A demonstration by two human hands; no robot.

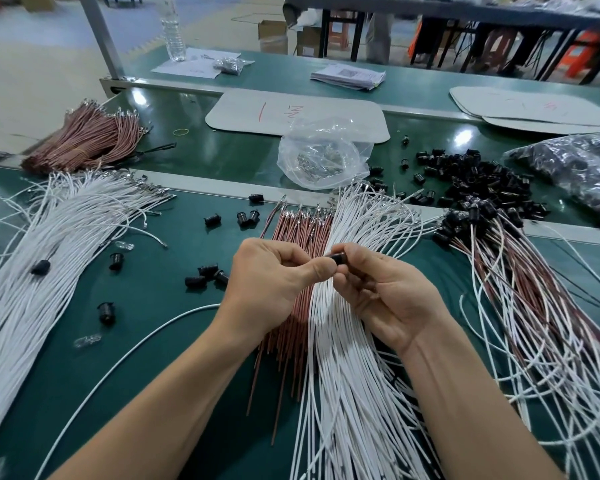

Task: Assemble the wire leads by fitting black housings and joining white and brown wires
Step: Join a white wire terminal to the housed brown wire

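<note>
My right hand [385, 292] pinches a small black housing [336, 257] between thumb and fingers at the centre of the bench. My left hand [274, 278] meets it from the left, fingers curled and thumb tip against the housing; what it pinches is hidden, though a white wire [146, 341] trails from under that hand to the lower left. Beneath both hands lie a brown wire bundle [291, 230] and a white wire bundle [354, 375]. Finished leads with housings [534, 306] fan out on the right.
A heap of loose black housings [478, 181] lies at the back right, with a few scattered housings [205, 271] on the left. A plastic bag of metal terminals [323, 157] sits behind. More white wires [49, 237] and brown wires [87, 140] lie left. The green bench [174, 341] carries everything.
</note>
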